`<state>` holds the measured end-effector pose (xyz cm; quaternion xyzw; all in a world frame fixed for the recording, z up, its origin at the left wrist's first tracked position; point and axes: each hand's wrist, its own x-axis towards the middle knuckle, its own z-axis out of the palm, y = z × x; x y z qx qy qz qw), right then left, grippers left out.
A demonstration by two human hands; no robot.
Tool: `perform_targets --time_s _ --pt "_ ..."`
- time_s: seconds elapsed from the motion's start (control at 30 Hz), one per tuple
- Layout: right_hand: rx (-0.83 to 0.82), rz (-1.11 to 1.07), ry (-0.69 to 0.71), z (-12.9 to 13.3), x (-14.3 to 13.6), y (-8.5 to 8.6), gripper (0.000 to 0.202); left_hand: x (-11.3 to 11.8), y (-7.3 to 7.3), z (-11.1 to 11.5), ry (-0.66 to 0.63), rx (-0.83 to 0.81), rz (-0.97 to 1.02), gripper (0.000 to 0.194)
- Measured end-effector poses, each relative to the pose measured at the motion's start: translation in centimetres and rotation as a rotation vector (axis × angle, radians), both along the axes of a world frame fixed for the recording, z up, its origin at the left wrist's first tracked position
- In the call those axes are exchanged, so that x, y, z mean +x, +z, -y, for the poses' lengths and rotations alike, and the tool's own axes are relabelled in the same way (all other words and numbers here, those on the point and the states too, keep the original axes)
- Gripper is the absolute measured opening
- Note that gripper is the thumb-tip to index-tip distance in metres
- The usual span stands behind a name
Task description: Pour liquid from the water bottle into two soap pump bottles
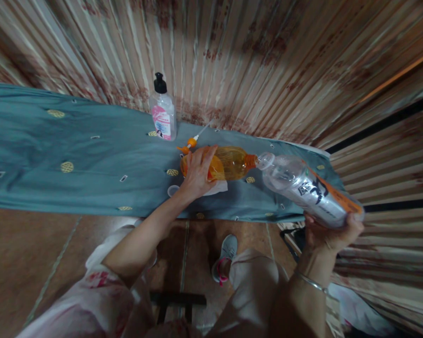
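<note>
My left hand (198, 174) is wrapped around the lower part of an orange see-through bottle (232, 162), which lies tilted toward the right. In my right hand (333, 232) is a large clear plastic bottle (303, 188) with an orange and silver label, gripped near its base. The mouths of the two bottles meet or nearly meet; I cannot tell whether they touch. Behind my left hand lies an orange pump top (191, 142) with a thin white tube. A small round clear cap (173, 190) sits left of my wrist, and a white paper or cloth (218, 188) shows under the orange bottle.
A clear pump bottle (163, 115) with a black top and pink label stands at the back of the narrow table with a teal cloth (95, 159). Pleated curtains (204, 56) hang behind and to the right. Below are my legs and a shoe (227, 256).
</note>
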<state>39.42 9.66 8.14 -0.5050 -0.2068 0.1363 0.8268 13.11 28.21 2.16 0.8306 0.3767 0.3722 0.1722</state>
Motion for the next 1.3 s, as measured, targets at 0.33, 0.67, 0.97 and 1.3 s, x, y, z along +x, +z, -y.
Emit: perform_targets --time_s 0.33,0.67,0.97,1.3 --pt "0.002 -0.001 0.007 -0.05 0.13 -0.03 0.043 -0.03 0.17 0.03 -0.008 0.000 -0.018 0.093" --pt "0.005 0.009 0.014 -0.06 0.07 -0.10 0.044 -0.18 0.35 0.05 -0.005 -0.014 -0.021 0.094" --pt "-0.005 -0.001 0.017 -0.08 0.13 -0.10 0.041 -0.08 0.24 0.05 0.006 -0.016 -0.012 0.091" --pt "0.004 -0.025 -0.003 -0.08 0.14 -0.17 0.040 -0.16 0.33 0.11 -0.008 -0.007 -0.004 0.093"
